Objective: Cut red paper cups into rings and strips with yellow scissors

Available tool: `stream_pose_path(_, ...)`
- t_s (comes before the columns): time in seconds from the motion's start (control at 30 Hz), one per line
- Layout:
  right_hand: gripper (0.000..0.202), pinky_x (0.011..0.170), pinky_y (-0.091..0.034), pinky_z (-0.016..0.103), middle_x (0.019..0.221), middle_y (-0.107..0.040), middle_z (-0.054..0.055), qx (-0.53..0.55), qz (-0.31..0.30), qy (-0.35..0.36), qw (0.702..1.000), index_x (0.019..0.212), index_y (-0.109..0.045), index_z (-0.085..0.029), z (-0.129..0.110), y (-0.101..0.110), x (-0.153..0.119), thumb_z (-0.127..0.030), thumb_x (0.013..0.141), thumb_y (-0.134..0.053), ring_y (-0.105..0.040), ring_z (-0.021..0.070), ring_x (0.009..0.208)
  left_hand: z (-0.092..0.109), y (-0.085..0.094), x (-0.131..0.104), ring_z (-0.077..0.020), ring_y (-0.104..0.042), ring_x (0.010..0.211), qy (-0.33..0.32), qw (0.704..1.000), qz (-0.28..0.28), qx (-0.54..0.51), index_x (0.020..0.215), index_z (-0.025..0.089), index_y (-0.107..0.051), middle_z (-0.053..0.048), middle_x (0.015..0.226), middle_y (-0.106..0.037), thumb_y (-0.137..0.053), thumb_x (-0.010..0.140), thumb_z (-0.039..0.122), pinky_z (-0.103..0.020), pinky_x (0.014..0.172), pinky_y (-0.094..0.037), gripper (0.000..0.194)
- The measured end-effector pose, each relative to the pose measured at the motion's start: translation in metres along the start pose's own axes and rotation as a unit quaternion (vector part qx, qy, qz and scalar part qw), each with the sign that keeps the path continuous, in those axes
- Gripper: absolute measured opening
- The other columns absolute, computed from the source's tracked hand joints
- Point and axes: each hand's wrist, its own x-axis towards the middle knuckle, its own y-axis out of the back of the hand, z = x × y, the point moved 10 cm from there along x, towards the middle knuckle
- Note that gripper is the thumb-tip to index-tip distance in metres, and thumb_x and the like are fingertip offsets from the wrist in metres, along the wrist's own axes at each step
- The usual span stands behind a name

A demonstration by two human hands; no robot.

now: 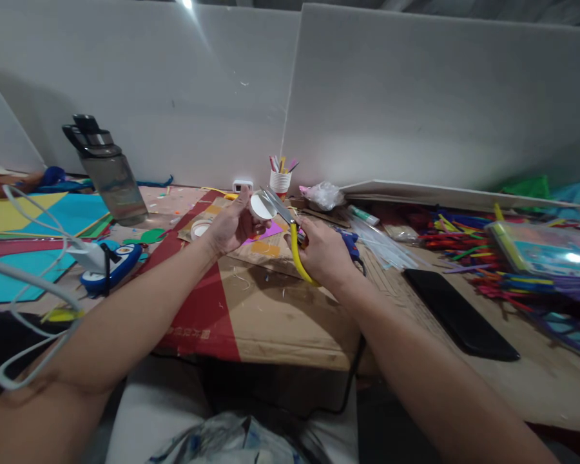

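Observation:
Over the cardboard sheet [290,322], my left hand [231,225] is closed on a small white paper cup [262,210] that lies tipped on its side. My right hand [325,248] grips scissors with yellow handles [297,254]. The scissor blades point up and left, and their tips are at the cup's right edge. Whether the blades touch the cup I cannot tell. A round white piece [200,229] lies left of my left hand. Purple and orange paper bits [265,247] lie below the cup.
A tilted water bottle [113,180] and colored paper [14,274] are at left, with a blue-white power strip [112,269] and white cable nearby. Behind stands a cup of pens [280,183]. At right are a black phone [459,316], pipe cleaners [464,238] and clear sticks [384,241].

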Motion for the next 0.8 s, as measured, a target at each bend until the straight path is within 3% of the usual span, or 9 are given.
stream_pose_path(0.17, 0.044, 0.083, -0.051, 0.040, 0.114, -0.068, 0.015, 0.009, -0.006, 0.000, 1.000, 0.131, -0.060, -0.018, 0.000, -0.001, 0.001, -0.037, 0.092, -0.053, -0.064, 0.0293, 0.099, 0.000, 0.001, 0.000, -0.0126, -0.064, 0.056, -0.022, 1.000, -0.008, -0.018, 0.090, 0.016, -0.060, -0.004, 0.068, -0.067, -0.060, 0.088, 0.054, -0.024, 0.054, -0.048, 0.038)
stream_pose_path(0.37, 0.050, 0.080, -0.052, 0.040, 0.116, -0.064, 0.016, 0.015, -0.032, -0.011, 0.999, 0.138, -0.053, -0.021, 0.001, -0.003, 0.002, -0.037, 0.091, -0.054, -0.062, 0.0292, 0.101, -0.009, -0.003, -0.001, -0.0146, -0.068, 0.060, 0.005, 0.999, -0.045, 0.003, 0.100, 0.016, -0.059, -0.005, 0.076, -0.071, -0.060, 0.090, 0.045, -0.024, 0.056, -0.050, 0.031)
stream_pose_path(0.8, 0.041, 0.078, -0.051, 0.038, 0.109, -0.068, 0.014, 0.004, -0.018, -0.010, 1.000, 0.128, -0.059, -0.019, -0.001, 0.001, 0.001, -0.038, 0.092, -0.052, -0.064, 0.0282, 0.095, -0.005, 0.000, -0.001, -0.0115, -0.064, 0.053, 0.011, 1.000, -0.009, 0.017, 0.094, 0.015, -0.061, -0.002, 0.065, -0.066, -0.060, 0.085, 0.061, -0.022, 0.054, -0.053, 0.047)
